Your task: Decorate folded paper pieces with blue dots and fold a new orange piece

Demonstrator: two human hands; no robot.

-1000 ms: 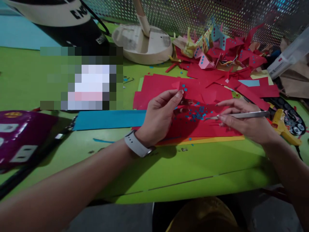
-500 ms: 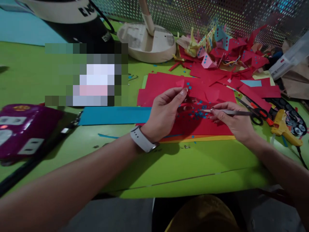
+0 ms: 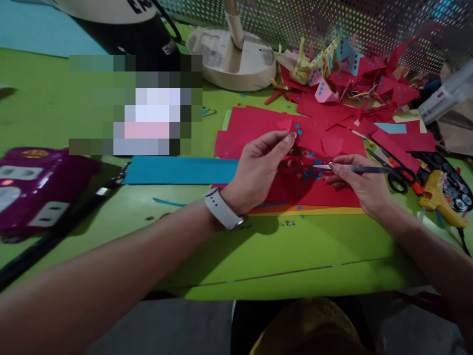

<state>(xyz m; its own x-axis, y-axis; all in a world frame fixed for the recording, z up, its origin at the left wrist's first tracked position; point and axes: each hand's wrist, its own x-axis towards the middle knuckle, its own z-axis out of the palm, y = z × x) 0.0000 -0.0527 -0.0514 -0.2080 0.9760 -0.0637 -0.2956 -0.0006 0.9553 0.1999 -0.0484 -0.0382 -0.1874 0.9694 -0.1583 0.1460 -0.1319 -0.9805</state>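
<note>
My left hand (image 3: 258, 170), with a white watch on the wrist, pinches a small folded red paper piece (image 3: 286, 124) between thumb and fingertips. My right hand (image 3: 360, 185) grips metal tweezers (image 3: 351, 168), their tips pointing left into a scatter of tiny blue paper squares (image 3: 308, 172). The squares lie on red paper sheets (image 3: 318, 195) stacked over yellow ones on the green table (image 3: 281, 256).
A blue paper strip (image 3: 177, 170) lies left of my hands. Scissors (image 3: 397, 175), a yellow glue gun (image 3: 439, 199) and a dark paint palette sit right. Folded dotted paper shapes (image 3: 332, 74) pile behind, beside a lamp base (image 3: 236, 59). A purple power strip (image 3: 33, 192) is far left.
My right hand has slid left, bringing the tweezer tips into the blue squares and uncovering the scissors. My left hand keeps its pinch and has hardly moved.
</note>
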